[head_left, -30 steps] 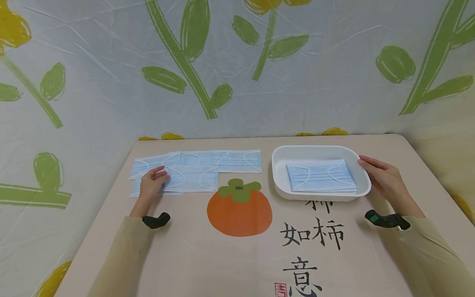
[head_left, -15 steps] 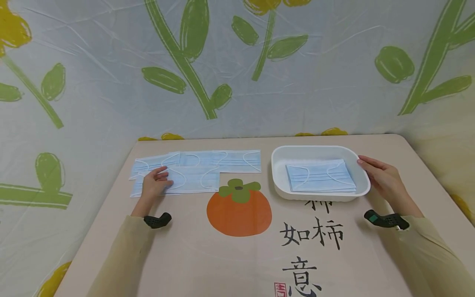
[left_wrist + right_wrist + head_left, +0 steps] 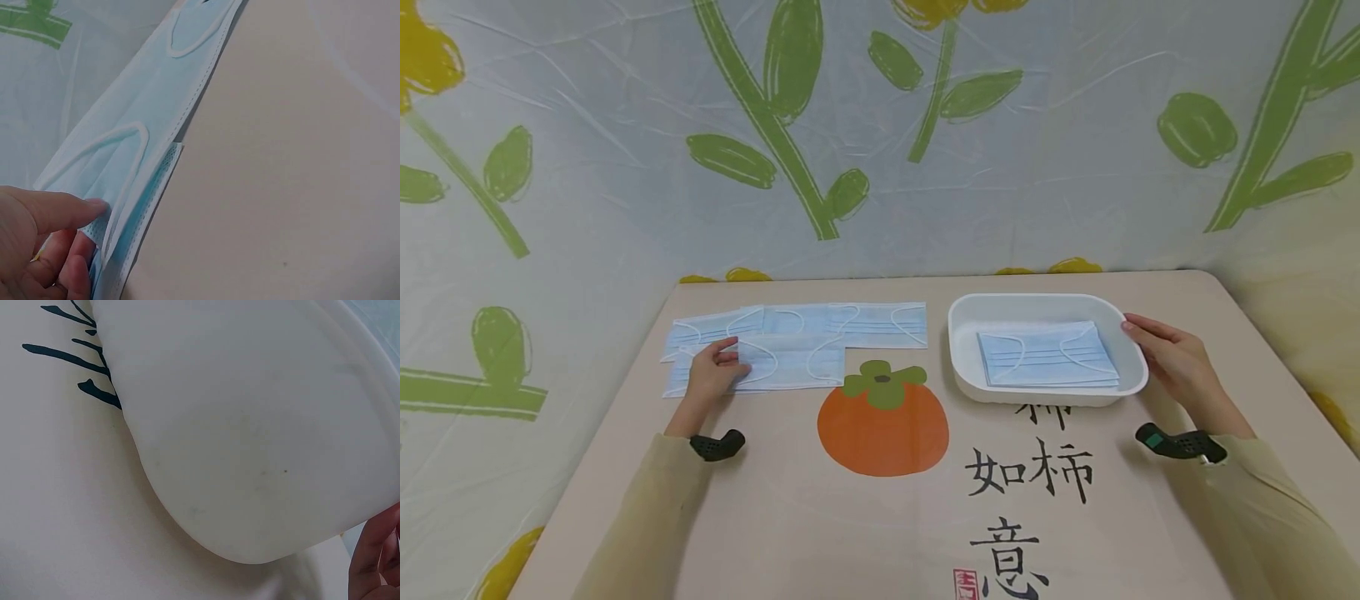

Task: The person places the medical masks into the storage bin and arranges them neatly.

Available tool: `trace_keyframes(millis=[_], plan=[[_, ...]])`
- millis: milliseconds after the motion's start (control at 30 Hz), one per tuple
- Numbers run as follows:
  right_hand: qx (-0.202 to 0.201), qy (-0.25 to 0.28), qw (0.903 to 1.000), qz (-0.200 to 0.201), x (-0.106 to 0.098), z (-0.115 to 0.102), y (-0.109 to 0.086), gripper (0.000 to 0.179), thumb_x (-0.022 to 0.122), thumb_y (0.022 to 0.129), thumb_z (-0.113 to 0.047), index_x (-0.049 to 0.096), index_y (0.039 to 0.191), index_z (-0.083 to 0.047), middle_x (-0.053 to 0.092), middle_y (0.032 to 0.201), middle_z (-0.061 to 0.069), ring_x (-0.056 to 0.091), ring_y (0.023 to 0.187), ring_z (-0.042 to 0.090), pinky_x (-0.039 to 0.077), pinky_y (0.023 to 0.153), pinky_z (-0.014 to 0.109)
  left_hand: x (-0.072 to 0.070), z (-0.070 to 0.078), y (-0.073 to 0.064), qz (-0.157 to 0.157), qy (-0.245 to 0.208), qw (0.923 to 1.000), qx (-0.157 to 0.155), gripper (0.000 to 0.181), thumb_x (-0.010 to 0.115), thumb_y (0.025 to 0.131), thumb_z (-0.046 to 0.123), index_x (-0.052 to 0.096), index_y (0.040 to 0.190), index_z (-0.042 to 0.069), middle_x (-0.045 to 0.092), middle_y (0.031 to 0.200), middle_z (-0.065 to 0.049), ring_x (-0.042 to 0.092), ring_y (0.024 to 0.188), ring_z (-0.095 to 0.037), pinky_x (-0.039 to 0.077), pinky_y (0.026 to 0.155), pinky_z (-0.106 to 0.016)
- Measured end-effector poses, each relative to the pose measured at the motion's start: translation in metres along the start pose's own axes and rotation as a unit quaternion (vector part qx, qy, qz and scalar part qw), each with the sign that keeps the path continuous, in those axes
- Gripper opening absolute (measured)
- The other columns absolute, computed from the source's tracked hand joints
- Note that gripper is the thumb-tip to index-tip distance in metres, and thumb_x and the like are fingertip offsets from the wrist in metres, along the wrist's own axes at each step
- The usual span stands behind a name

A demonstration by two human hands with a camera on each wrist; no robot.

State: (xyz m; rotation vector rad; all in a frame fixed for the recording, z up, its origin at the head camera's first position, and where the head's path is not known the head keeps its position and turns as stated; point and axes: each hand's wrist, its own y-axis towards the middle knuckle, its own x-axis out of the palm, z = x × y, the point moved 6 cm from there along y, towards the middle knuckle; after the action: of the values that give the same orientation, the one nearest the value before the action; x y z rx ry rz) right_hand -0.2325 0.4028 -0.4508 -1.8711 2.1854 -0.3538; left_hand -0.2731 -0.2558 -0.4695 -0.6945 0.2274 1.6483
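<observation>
Pinching a flat, pale-blue fabric mask [image 3: 792, 367] by its left end on the beige tabletop [image 3: 775, 517], the left hand [image 3: 711, 377] seemingly favours a liftable edge; the right hand's [image 3: 1180, 362] grip clasps a white, oblong plastic tray [image 3: 1037, 397], probably steadying it.

Right hand [image 3: 372, 553] mostly outside right-wrist view

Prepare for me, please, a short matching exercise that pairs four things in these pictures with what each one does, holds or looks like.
Column one:
1. Left hand
2. Right hand
3. White tray
4. Fruit picture

Column two:
A. Has blue masks lying inside
B. Orange and green, flat on the tabletop
C. Pinches a blue mask
D. Grips a rim

Pairs: 1-C, 2-D, 3-A, 4-B.
</observation>
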Motion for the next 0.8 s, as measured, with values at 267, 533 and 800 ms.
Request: trace_keyframes(millis=[267, 533, 800], plan=[[0.007, -0.007, 0.9998, 0.014, 0.001, -0.002, 0.000, 0.066, 0.072, 0.082, -0.043, 0.049, 0.140, -0.023, 0.055, 0.092, -0.026, 0.054, 0.082, -0.008, 0.051, 0.065, 0.008, -0.002, 0.002, 0.001, -0.029, 0.028, 0.9992, -0.002, 0.051, 0.057, 0.096, 0.018, 0.044, 0.141, -0.003, 0.052, 0.134, -0.025, 0.049, 0.118, -0.029, 0.042, 0.102, -0.039], [0.006, -0.021, 0.9995, 0.022, 0.000, -0.002, 0.001, 0.077, 0.072, 0.081, -0.045, 0.041, 0.146, -0.019, 0.053, 0.094, -0.026, 0.052, 0.084, -0.007, 0.050, 0.066, 0.007, -0.001, 0.003, -0.005, -0.014, 0.049, 0.9987, -0.005, 0.049, 0.047, 0.101, 0.031, 0.048, 0.139, 0.000, 0.057, 0.130, -0.022, 0.052, 0.102, -0.025, 0.047, 0.083, -0.027], [0.007, -0.026, 0.9995, 0.019, 0.001, -0.002, 0.001, 0.082, 0.072, 0.081, -0.045, 0.037, 0.149, -0.015, 0.051, 0.096, -0.024, 0.050, 0.086, -0.006, 0.049, 0.066, 0.006, -0.006, 0.011, -0.018, 0.029, 0.019, 0.9992, 0.018, 0.047, 0.052, 0.099, 0.028, 0.052, 0.135, -0.003, 0.062, 0.121, -0.023, 0.056, 0.081, -0.010, 0.047, 0.061, -0.010]])
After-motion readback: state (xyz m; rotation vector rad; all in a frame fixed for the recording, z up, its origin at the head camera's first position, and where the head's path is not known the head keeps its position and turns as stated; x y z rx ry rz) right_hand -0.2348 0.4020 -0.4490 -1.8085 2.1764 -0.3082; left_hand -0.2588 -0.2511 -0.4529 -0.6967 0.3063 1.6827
